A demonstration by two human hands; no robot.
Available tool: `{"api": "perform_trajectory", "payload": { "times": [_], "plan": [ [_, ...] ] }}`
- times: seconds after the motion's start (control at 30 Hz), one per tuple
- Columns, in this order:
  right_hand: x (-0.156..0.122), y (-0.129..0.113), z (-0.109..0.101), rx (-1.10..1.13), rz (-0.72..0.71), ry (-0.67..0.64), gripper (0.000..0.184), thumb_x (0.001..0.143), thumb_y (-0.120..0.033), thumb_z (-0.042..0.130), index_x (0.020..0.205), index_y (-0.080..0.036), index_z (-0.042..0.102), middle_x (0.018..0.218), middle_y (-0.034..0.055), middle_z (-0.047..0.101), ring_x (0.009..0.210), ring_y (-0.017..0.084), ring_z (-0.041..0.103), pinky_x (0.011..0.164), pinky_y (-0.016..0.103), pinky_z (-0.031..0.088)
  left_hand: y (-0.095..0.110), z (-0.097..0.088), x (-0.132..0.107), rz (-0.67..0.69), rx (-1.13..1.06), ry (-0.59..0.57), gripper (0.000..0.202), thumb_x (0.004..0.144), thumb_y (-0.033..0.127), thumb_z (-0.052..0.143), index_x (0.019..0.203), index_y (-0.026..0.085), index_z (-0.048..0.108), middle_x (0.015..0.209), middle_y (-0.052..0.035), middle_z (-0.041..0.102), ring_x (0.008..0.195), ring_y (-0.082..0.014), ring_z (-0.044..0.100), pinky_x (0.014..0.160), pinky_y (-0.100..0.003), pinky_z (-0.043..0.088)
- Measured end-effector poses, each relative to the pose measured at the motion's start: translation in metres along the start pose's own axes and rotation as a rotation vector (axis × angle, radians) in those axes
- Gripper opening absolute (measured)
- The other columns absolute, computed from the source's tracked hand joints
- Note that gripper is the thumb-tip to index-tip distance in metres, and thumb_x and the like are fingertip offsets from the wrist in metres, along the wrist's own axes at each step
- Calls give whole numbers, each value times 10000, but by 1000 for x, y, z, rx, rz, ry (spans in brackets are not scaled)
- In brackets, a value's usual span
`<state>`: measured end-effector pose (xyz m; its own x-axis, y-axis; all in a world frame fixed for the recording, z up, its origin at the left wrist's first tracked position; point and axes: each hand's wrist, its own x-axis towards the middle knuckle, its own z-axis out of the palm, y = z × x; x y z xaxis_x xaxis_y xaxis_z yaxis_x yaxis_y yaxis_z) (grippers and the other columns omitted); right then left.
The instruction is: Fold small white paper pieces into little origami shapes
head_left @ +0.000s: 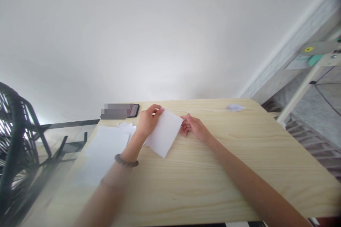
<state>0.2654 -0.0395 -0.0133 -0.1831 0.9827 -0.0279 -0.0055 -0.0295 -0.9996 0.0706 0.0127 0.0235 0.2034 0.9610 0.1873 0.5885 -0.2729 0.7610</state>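
Note:
A white sheet of paper (165, 132), roughly square, is held tilted above the wooden table (213, 184). My left hand (149, 120), with a dark beaded bracelet (126, 161) on its wrist, pinches the paper's upper left corner between thumb and fingers. At the right corner, my right hand (192, 126) grips the paper between thumb and forefinger, its other fingers curled loosely below. The paper's left edge is partly hidden behind my left hand.
Loose white sheets (109, 145) lie at the table's left, with a phone (134, 110) behind them. A small folded paper (236, 107) rests at the back right. A dark woven chair (16, 142) stands left; a white metal frame (301, 92) stands right. A white wall rises behind.

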Motion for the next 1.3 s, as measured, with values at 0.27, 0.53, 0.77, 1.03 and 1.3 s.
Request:
{"api": "perform_trajectory", "payload": {
  "times": [0.27, 0.53, 0.77, 1.03, 1.3],
  "plan": [
    [1, 1, -3, -219, -76, 215, 253, 712, -379, 567, 851, -174, 514, 685, 11, 606, 453, 84, 486, 371, 192, 385, -9, 13, -11, -166, -346, -193, 516, 721, 522, 522, 1115, 196, 460, 710, -36, 655, 547, -154, 576, 449, -215, 397],
    [3, 1, -12, -233, -110, 229, 398, 696, -403, 589, 1001, -168, 490, 671, -2, 584, 523, 107, 524, 473, 219, 420, -15, 16, -14, -241, -505, -389, 437, 684, 465, 602, 982, 163, 496, 719, -53, 661, 516, -151, 595, 403, -202, 410],
    [-1, 2, -9, -276, -128, 151, 284, 739, -376, 542, 941, -180, 513, 658, -8, 584, 558, 113, 537, 544, 239, 455, -10, 15, -17, -196, -589, -411, 446, 722, 457, 566, 1037, 148, 505, 848, -85, 663, 660, -194, 623, 506, -256, 478],
    [-4, 0, -12, -262, -190, 179, 213, 788, -365, 478, 873, -192, 570, 544, -32, 491, 467, 96, 469, 444, 206, 410, -14, 13, -16, -248, -724, -479, 429, 724, 491, 540, 988, 152, 556, 838, -75, 667, 708, -187, 615, 591, -267, 478],
    [-8, 1, -6, -467, -387, 268, 196, 802, -306, 469, 847, -196, 624, 832, 46, 630, 707, 142, 569, 559, 229, 464, -16, 10, -12, -411, -907, -586, 674, 769, 674, 208, 1074, 162, 525, 857, -102, 661, 698, -208, 621, 546, -294, 477]
  ]
}}
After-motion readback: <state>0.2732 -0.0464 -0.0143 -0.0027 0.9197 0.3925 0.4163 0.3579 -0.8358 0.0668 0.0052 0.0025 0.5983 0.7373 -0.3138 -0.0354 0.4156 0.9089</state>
